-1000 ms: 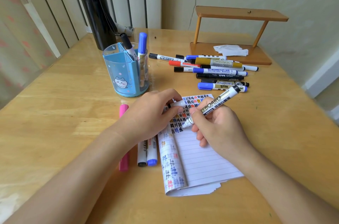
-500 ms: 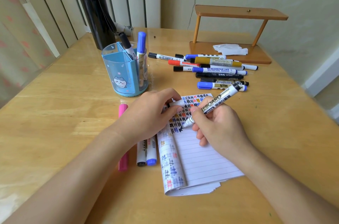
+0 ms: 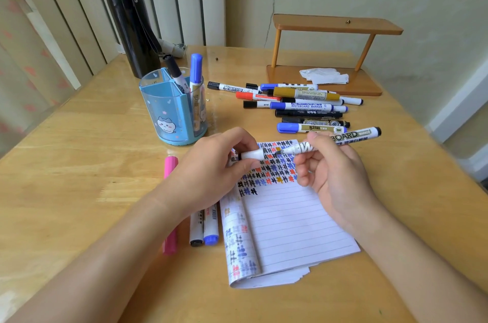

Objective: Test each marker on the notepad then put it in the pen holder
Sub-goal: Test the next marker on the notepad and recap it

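Right hand (image 3: 332, 174) pinches white whiteboard marker with black lettering (image 3: 348, 136) near the tip end. Barrel tilts up to the right, over the scribbled top of the lined white notepad (image 3: 287, 217). Left hand (image 3: 211, 172) pinches white marker cap (image 3: 252, 155) just beside the tip; touching or apart, cannot tell. Round blue plastic pen holder (image 3: 169, 111) stands beyond the left hand. Left hand hides the upper ends of pink marker (image 3: 170, 238) and two white markers (image 3: 196, 227) left of the notepad.

Wooden table (image 3: 79, 164): notepad (image 3: 290, 222), pen holder (image 3: 166, 111), loose markers (image 3: 303, 106), flask (image 3: 129, 24), stand (image 3: 335, 24).
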